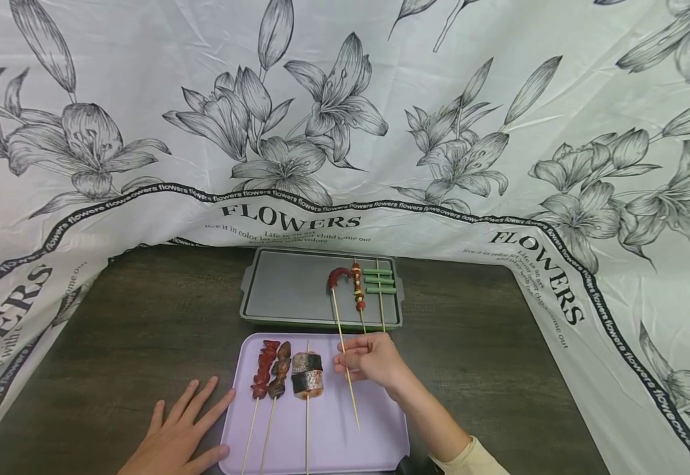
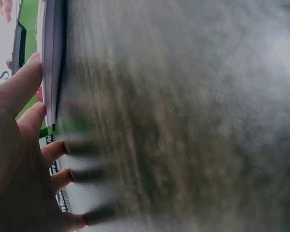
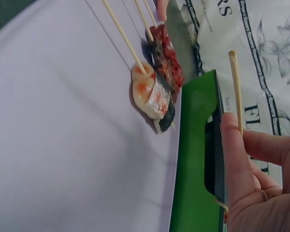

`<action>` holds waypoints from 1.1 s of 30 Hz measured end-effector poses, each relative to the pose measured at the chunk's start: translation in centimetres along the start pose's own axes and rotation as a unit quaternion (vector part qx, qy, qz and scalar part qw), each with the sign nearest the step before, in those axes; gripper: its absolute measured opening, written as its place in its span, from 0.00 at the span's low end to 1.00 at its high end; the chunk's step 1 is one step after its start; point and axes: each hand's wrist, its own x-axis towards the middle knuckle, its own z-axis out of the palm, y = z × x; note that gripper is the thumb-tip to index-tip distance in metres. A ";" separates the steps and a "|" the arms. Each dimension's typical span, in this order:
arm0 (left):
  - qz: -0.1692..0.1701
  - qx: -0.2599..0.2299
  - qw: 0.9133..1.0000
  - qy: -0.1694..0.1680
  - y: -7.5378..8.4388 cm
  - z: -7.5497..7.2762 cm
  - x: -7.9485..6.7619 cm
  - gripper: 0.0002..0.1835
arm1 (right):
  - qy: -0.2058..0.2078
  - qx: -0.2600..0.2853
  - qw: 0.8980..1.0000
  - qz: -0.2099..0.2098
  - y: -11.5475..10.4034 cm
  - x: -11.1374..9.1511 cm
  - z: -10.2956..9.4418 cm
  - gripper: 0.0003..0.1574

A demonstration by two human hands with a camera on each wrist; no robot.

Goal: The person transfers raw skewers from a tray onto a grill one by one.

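Note:
My right hand pinches the wooden stick of a skewer between thumb and fingers, over the upper right of a lilac tray. A dark red curled piece tops this skewer, above the grey pan; its kind is unclear. In the right wrist view, the stick's lower end rises past the fingertips. My left hand lies with fingers spread at the tray's left edge. The left wrist view shows its thumb and a finger against the tray's side.
On the tray lie a red-chunk skewer, a brown-chunk skewer and a fish-like skewer. The pan bears a mixed skewer and a green-piece skewer. Flower-printed cloth hangs behind the dark wooden table.

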 end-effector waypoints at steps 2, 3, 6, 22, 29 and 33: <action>-0.003 0.000 1.000 -0.003 0.0 -0.1 0.0 0.40 | -0.001 -0.002 1.000 0.005 -0.2 0.5 -0.2 0.16; -0.003 0.000 1.000 -0.004 0.0 -0.1 0.0 0.40 | -0.001 -0.002 1.000 0.005 -0.3 0.7 -0.2 0.16; -0.001 0.001 1.000 -0.003 0.1 -0.2 0.0 0.40 | -0.004 0.000 1.000 0.011 -0.4 1.4 -0.4 0.17; -0.004 0.002 1.000 -0.012 0.2 -0.3 0.2 0.41 | 0.034 -0.014 0.999 0.004 -0.2 2.6 -0.3 0.17; -0.003 0.002 1.000 -0.010 0.1 -0.2 0.1 0.41 | 0.046 -0.024 0.999 -0.005 -0.2 2.7 -0.2 0.19; -0.003 0.007 1.000 -0.008 0.1 -0.1 0.1 0.41 | 0.050 -0.025 0.998 -0.001 -0.4 2.8 -0.1 0.21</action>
